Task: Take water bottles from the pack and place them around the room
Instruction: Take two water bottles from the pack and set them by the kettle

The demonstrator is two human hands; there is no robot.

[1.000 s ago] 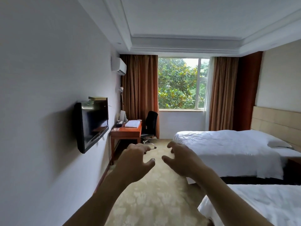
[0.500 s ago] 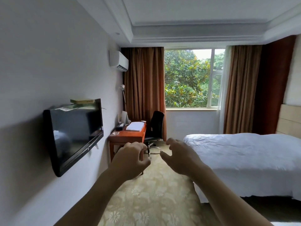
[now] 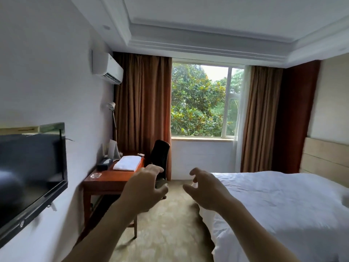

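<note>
Wooden desk (image 3: 113,179) by left wall: folded white towel (image 3: 128,163) at far edge, ashtray (image 3: 95,175) near front-left corner. Left hand (image 3: 143,191) & right hand (image 3: 206,191) raised, fingers curled, both holding nothing.

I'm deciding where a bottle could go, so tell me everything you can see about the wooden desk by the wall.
The desk is reddish-brown, glossy wood as it looks, with straight legs, standing against the left wall below the air conditioner and beside the brown curtain. On it lie a folded white towel, a dark tissue box, a clear glass ashtray near the front corner and an upright white card at the back. A black chair stands at its far end. Neither hand touches it.
</note>
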